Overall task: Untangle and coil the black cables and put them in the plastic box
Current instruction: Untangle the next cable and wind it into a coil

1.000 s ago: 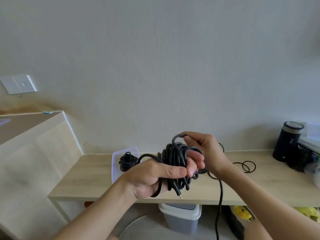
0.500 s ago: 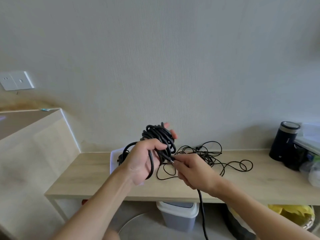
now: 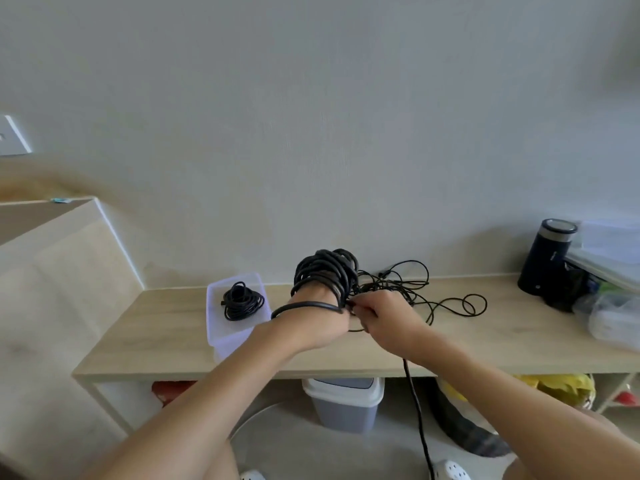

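Observation:
A thick black cable coil is wound around my left hand, with one loop lying across the wrist; the fingers are hidden inside the coil. My right hand pinches the cable end right beside the coil, above the wooden table. A length of this cable hangs down past the table's front edge. A thin black cable lies in loose tangled loops on the table behind my right hand. The clear plastic box stands to the left and holds a small coiled black cable.
A dark cylindrical container stands at the back right, next to clear lidded boxes and a plastic bag. Under the table are a grey bin and yellow bags. A lower counter adjoins on the left.
Both hands have moved forward over the table. The coil now sits further along my left hand with a loop over the wrist, and my right hand has come up against it.

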The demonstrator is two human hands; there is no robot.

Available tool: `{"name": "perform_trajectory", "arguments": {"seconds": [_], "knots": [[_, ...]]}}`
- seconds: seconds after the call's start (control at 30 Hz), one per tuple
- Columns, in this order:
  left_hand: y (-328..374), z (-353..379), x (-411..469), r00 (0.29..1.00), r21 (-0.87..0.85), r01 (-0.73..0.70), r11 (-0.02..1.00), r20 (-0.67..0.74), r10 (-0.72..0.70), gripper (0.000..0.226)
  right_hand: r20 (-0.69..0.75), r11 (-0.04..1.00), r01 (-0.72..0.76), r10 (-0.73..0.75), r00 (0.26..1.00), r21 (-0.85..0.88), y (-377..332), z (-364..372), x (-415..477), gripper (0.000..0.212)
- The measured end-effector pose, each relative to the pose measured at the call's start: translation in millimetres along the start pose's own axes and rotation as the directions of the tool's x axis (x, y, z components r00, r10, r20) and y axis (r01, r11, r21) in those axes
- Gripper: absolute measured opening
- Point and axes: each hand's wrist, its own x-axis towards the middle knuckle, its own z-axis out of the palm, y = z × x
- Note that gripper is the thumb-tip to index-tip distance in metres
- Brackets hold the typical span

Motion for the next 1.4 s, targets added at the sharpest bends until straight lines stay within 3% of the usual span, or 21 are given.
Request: {"name": "perform_trajectory", "arguments": {"seconds": [0.1, 0.2, 0.37, 0.47, 0.53, 0.6, 0.7, 0.73, 0.8, 0.9, 1.03, 1.13, 1.27, 1.4], "knots": [[-2, 18, 15, 0.998, 0.078, -0.067, 0.995, 0.01, 0.067, 0.016, -0.046, 0.998, -0.025, 0.022, 0.999, -0.057, 15, 6, 7, 0.025], [-15, 33, 30, 0.985, 0.136, -0.163, 0.977, -0.037, 0.169, 0.011, -0.057, 0.995, -0.09, 0.093, 0.994, 0.051, 20, 10, 12, 0.024], [-41, 50, 44, 0.987, 0.192, -0.134, 0.972, -0.058, 0.148, 0.011, -0.014, 0.963, -0.103, 0.11, 0.994, 0.251, 24, 27, 21, 0.027], [-48, 54, 42, 0.988, 0.196, -0.106, 0.975, -0.087, 0.125, 0.012, 0.026, 0.953, -0.179, 0.178, 0.984, 0.246, 33, 40, 25, 0.021], [-55, 53, 38, 0.996, 0.188, -0.028, 0.982, -0.079, 0.044, 0.01, 0.196, 0.958, -0.274, 0.253, 0.947, 0.089, 48, 50, 20, 0.014], [-61, 55, 34, 0.997, 0.173, 0.055, 0.983, -0.058, -0.045, 0.014, 0.348, 0.943, -0.309, 0.332, 0.877, -0.12, 60, 59, 13, 0.024], [-62, 67, 27, 0.993, 0.164, 0.116, 0.98, 0.017, -0.12, 0.018, 0.425, 0.891, -0.34, 0.444, 0.789, -0.299, 64, 67, 5, 0.033], [-61, 72, 25, 0.991, 0.171, 0.124, 0.977, 0.034, -0.132, 0.017, 0.444, 0.872, -0.39, 0.487, 0.752, -0.295, 65, 69, 4, 0.029], [-62, 84, 24, 0.982, 0.151, 0.171, 0.974, 0.051, -0.18, 0.013, 0.44, 0.818, -0.564, 0.549, 0.711, -0.11, 71, 76, 3, 0.022], [-60, 93, 27, 0.968, 0.126, 0.221, 0.967, 0.092, -0.233, 0.012, 0.365, 0.718, -0.674, 0.589, 0.721, 0.174, 87, 94, -1, 0.024], [-54, 98, 30, 0.964, 0.138, 0.214, 0.967, 0.131, -0.232, 0.015, 0.283, 0.699, -0.651, 0.587, 0.759, 0.296, 97, 116, -11, 0.03], [-50, 94, 41, 0.953, 0.079, 0.282, 0.956, 0.093, -0.289, 0.019, 0.149, 0.741, -0.564, 0.552, 0.82, 0.365, 90, 110, 0, 0.034], [-42, 70, 61, 0.894, -0.138, 0.447, 0.884, 0.031, -0.447, 0.047, -0.079, 0.802, -0.328, 0.419, 0.904, 0.499, 51, 68, 38, 0.038], [-45, 50, 69, 0.876, -0.334, 0.476, 0.813, 0.102, -0.471, 0.029, -0.08, 0.856, -0.269, 0.336, 0.938, 0.44, 27, 46, 58, 0.039]]}}
